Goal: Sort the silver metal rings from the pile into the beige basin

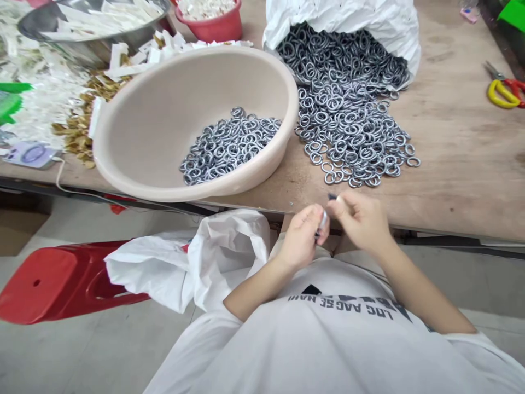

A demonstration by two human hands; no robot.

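Just in front of the table's edge, my left hand [304, 232] is closed on a grey ring [324, 219]. Close to its right, my right hand [361, 218] pinches a small dark piece [332, 196], too blurred to name. The hands are slightly apart. Beyond them a heap of grey rings [356, 131] spills from a white sack [344, 13] lying on the table. To the left stands a large beige basin [135, 120], tilted, with many grey rings [233, 145] in its lower right part.
On the wooden table [463, 158] are scissors [502, 93] at the right, a phone [33, 154], a metal bowl [90, 46] and a pink bowl [217, 24] at the left. Below stand an open white sack [197, 268] and a red stool [45, 282].
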